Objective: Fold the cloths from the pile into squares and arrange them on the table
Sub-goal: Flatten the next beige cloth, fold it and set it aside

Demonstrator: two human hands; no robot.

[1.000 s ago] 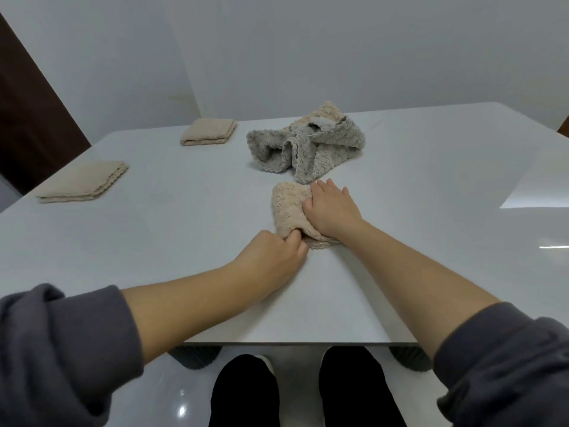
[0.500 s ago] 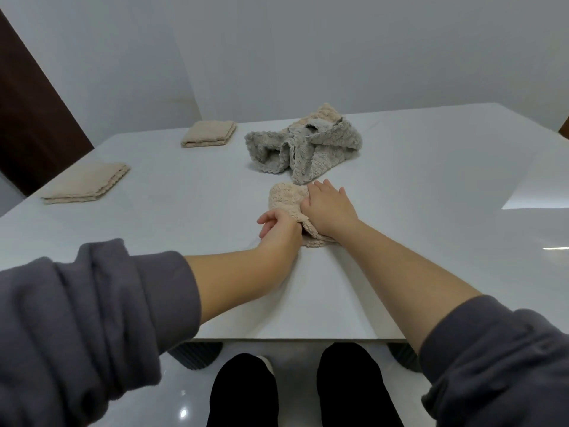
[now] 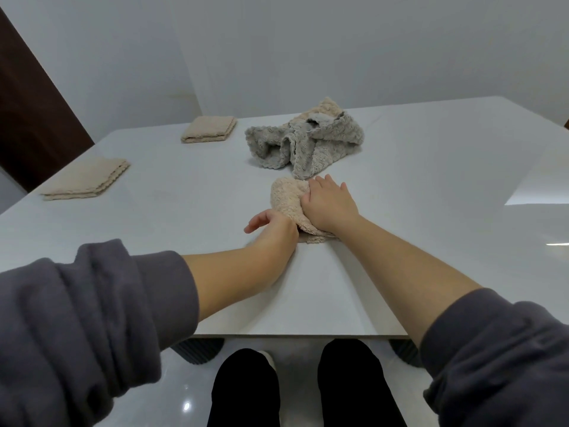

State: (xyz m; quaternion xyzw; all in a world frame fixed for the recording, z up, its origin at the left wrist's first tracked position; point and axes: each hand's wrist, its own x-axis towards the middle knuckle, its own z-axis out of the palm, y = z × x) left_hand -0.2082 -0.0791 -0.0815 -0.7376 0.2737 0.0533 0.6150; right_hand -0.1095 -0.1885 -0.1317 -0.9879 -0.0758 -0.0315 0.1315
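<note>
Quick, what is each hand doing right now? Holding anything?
Left hand: open, fingers loose, beside the beige cloth, gripping nothing visible.
Right hand: open, fingers flat, pressing down on that cloth.

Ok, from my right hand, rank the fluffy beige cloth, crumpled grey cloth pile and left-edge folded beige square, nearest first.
1. fluffy beige cloth, under the right hand
2. crumpled grey cloth pile, just beyond it
3. folded beige square, far left edge
</note>
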